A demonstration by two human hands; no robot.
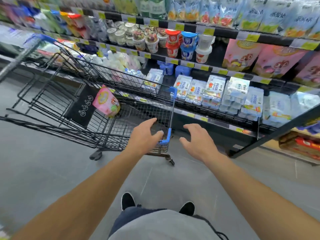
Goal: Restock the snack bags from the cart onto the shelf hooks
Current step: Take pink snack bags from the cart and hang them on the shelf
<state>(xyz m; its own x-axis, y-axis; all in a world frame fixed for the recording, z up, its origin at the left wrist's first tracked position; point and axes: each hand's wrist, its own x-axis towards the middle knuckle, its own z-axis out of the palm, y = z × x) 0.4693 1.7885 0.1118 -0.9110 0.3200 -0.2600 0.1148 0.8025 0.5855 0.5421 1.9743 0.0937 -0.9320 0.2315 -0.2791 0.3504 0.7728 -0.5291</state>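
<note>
Head view, left hand (144,134) open at cart (170,108) corner, right hand (197,139) spread, empty

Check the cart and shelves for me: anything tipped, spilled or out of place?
Nothing spilled or damaged. The only snack bag in the cart leans tilted against a black panel rather than lying flat. Both the left hand and right hand are empty near the cart's blue-capped corner.

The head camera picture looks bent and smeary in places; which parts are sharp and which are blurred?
Head view: the wide lens bows the shelf edges and stretches the forearms. The upper left corner is smeared by blur, including the cart handle. The pink snack bag in the cart, the left hand and the right hand are fairly sharp. Lighting is even, without hard shadows.
</note>
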